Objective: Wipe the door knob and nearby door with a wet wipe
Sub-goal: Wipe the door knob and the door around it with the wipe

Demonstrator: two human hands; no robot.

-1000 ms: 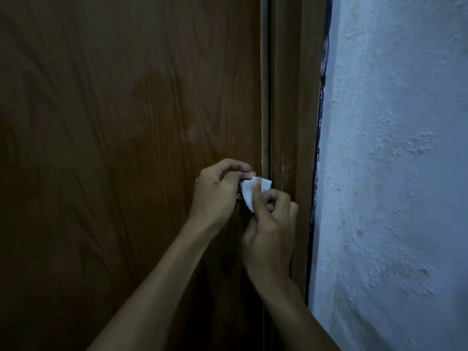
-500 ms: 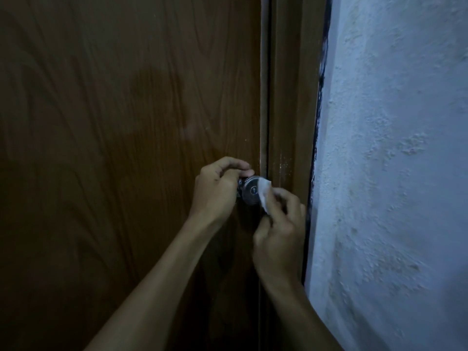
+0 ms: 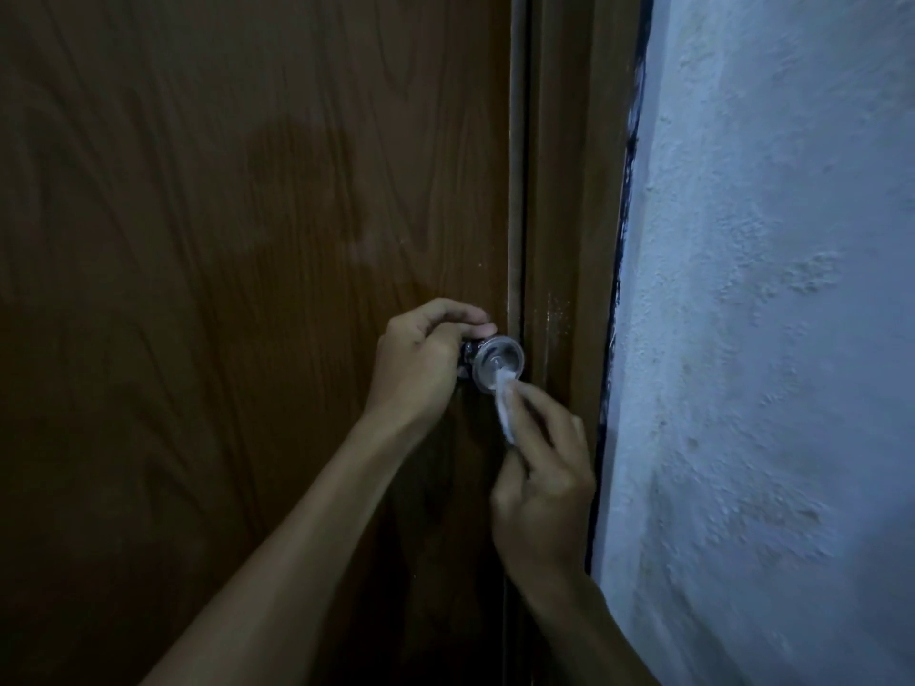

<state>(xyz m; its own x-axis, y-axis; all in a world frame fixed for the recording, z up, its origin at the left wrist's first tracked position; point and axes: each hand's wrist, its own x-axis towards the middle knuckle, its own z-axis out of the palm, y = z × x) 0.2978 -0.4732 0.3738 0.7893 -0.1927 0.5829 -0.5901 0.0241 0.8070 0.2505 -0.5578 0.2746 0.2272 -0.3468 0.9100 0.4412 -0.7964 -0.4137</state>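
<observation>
— Where are the hands?
— The left hand [image 3: 421,361] curls around the neck of the door knob [image 3: 496,361], near the door [image 3: 247,289]'s right edge, beside the frame [image 3: 564,240]. The right hand [image 3: 544,467], below, pinches a white wet wipe [image 3: 505,406].
— And the wipe?
— Its tip touches the knob's lower face.

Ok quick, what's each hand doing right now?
Left hand: closed around the neck of the door knob, behind its round face.
Right hand: closed, pinching the wet wipe against the knob's lower front.
</observation>
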